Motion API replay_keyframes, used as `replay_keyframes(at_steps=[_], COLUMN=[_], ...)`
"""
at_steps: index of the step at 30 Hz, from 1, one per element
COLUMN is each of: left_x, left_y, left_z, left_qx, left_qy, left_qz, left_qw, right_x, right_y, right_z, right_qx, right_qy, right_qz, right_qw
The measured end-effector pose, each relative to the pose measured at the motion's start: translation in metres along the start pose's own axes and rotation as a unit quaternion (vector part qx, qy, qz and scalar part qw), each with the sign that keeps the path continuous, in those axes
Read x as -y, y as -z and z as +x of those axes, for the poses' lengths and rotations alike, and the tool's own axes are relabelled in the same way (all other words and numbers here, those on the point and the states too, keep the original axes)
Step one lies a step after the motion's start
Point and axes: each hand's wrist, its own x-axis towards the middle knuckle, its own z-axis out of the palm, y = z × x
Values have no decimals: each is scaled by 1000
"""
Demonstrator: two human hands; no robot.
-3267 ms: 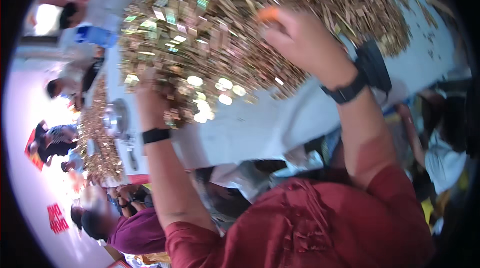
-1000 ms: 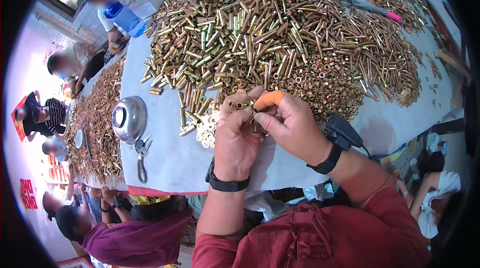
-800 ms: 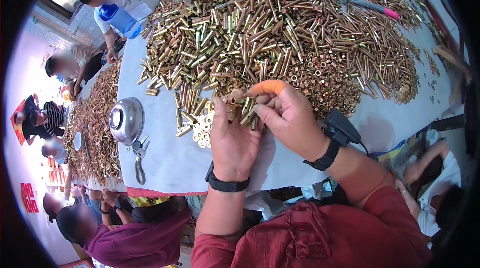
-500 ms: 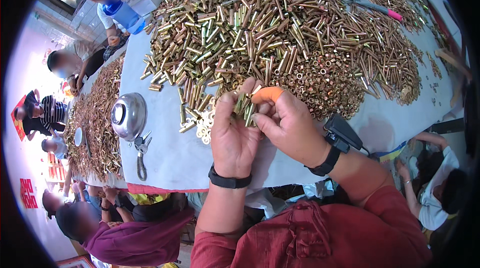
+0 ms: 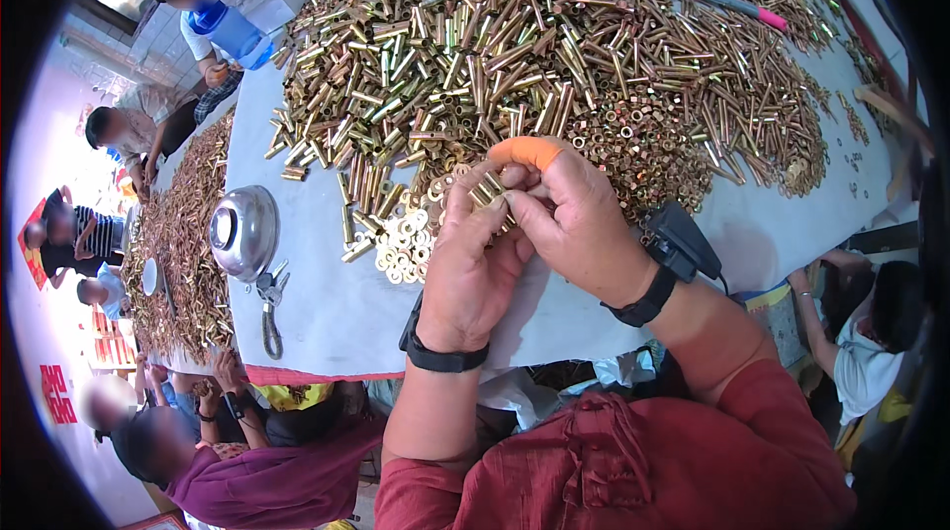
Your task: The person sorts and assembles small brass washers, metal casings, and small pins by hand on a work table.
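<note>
While the left hand (image 5: pixel 475 273) cups brass tubes (image 5: pixel 487 195), the right hand (image 5: pixel 574 223) pinches one; best keep it aligned just above the left palm, over the washers (image 5: pixel 406 243).

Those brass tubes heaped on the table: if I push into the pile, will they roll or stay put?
The brass tubes are smooth, shiny cylinders, so loose ones at the edge would probably roll on the flat table. In the heap they lie crisscrossed, so they would likely shift and slide together. They look rigid; the left hand and right hand pinch a few without bending.
</note>
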Motion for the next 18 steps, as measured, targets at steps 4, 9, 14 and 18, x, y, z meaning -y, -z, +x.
replay_keyframes(at_steps=[4, 9, 14, 18], left_x=[-2, -4, -8, -5], left_y=[6, 7, 7, 16], left_z=[0, -3, -4, -1], left_qx=[-14, 16, -5, -30], left_qy=[16, -5, -26, -33], left_qz=[0, -23, -70, -37], left_qw=[1000, 1000, 997, 998], right_x=[6, 17, 16, 18], right_y=[5, 17, 24, 27], right_z=[3, 10, 12, 12], right_qx=[32, 71, 5, 41], right_qy=[38, 92, 77, 64], right_qz=[-27, -64, -58, -93], right_qw=[998, 991, 995, 993])
